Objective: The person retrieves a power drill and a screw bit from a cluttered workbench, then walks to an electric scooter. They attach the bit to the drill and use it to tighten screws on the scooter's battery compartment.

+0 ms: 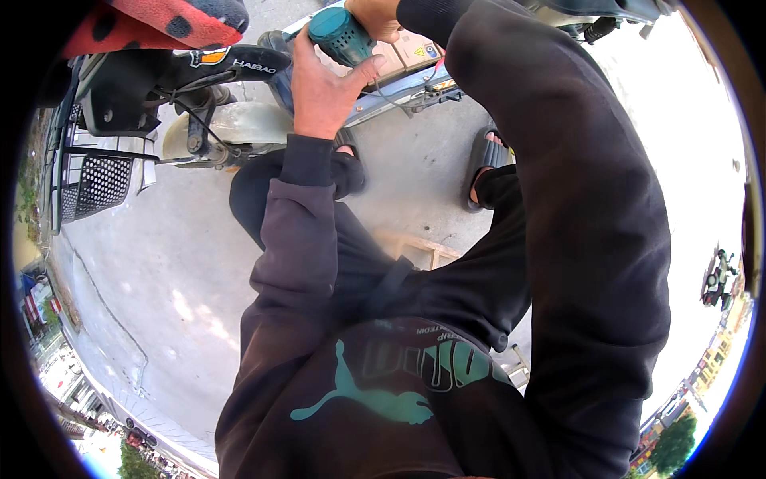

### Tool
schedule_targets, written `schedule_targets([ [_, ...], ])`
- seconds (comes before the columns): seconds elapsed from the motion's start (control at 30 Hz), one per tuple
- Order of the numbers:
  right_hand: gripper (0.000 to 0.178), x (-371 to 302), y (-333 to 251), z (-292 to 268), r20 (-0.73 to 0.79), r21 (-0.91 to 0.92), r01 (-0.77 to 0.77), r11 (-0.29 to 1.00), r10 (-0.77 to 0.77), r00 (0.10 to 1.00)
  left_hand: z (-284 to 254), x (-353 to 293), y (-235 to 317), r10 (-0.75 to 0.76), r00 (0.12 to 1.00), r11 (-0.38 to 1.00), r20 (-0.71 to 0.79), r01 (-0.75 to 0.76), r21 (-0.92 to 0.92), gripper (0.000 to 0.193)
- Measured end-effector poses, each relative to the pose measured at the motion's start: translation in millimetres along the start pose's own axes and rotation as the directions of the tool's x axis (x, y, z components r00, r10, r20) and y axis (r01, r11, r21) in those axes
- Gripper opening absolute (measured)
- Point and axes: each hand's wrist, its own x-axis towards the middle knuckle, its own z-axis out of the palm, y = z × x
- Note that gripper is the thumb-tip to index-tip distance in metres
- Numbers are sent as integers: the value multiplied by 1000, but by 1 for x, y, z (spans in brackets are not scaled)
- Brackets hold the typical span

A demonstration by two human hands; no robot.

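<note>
A teal power tool (343, 38) with a round, vented housing is at the top of the view, over the scooter's frame. My left hand (323, 92) wraps round its near side, with the thumb along the housing. Against the tool's far right side, my right hand (377, 17) is closed on it, partly cut off by the upper edge. The tool's working end is hidden. Just beyond the hands lies a brown box (420, 49) with a yellow warning label, set in the scooter's open frame (383, 94). A red wire (438, 69) and thin dark cables hang beside it.
The scooter's front wheel (263, 124) and black basket (97, 188) stand to the left, with a red spotted cover (159, 28) above. My sandalled feet (483, 172) rest on the concrete floor (175, 255). A wooden stool (423, 249) shows between my legs.
</note>
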Motion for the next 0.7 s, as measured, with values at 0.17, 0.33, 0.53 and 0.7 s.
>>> schedule_targets([
  [0.17,32,8,-5,-30,140,-67,16,998,-6,990,-17,37,-10,-144,985,989,100,139,54,55],
  [0.33,34,12,9,-18,258,48,108,993,-117,959,-1,23,13,-292,954,947,70,299,-114,59],
  [0.53,28,-7,19,-8,58,86,178,980,-183,981,19,9,18,-313,949,947,-45,308,-90,65],
  [0.7,31,21,2,16,13,-160,31,987,-29,999,23,8,16,-299,954,952,-33,295,-85,68],
])
